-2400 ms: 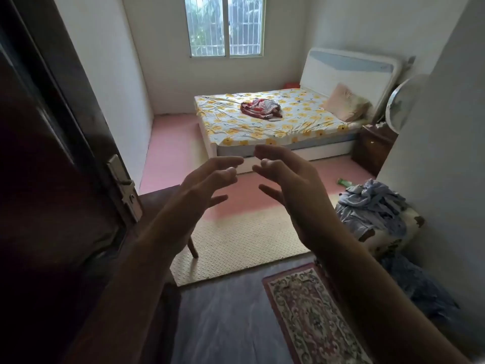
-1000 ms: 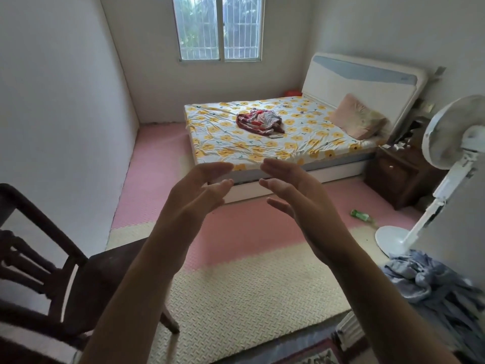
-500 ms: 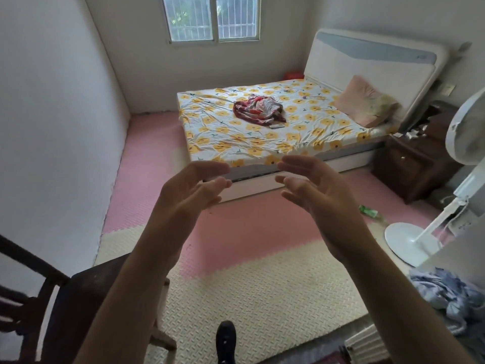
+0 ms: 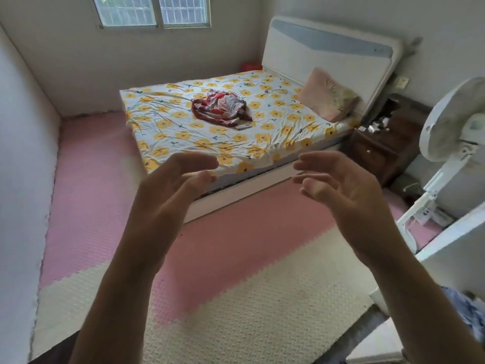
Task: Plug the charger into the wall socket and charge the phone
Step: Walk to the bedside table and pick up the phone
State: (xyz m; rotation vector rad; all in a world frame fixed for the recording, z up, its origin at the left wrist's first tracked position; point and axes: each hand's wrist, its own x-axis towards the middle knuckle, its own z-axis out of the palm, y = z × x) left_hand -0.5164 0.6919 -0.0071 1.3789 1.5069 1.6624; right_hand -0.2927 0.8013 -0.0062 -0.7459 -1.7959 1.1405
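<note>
My left hand (image 4: pixel 168 195) and my right hand (image 4: pixel 341 185) are raised in front of me, palms facing each other, fingers spread and curved, holding nothing. A small flat light object, possibly the phone (image 4: pixel 243 126), lies on the flowered bed (image 4: pixel 183 132) beside a crumpled red cloth (image 4: pixel 219 107). A wall socket (image 4: pixel 401 82) sits on the right wall behind the dark nightstand (image 4: pixel 380 148). Small white items (image 4: pixel 378 126) lie on the nightstand top; I cannot tell whether a charger is among them.
A white standing fan (image 4: pixel 454 127) stands at the right, with a white furniture edge (image 4: pixel 451 240) below it. A pink pillow (image 4: pixel 328 94) leans by the headboard. Pink and cream foam mats (image 4: pixel 236 298) cover the floor. The window (image 4: pixel 152 9) is at the back.
I have walked through the doorway into the bedroom; the door and chair have dropped out of view and the bed is closer. My hands have drifted further apart, still holding nothing.
</note>
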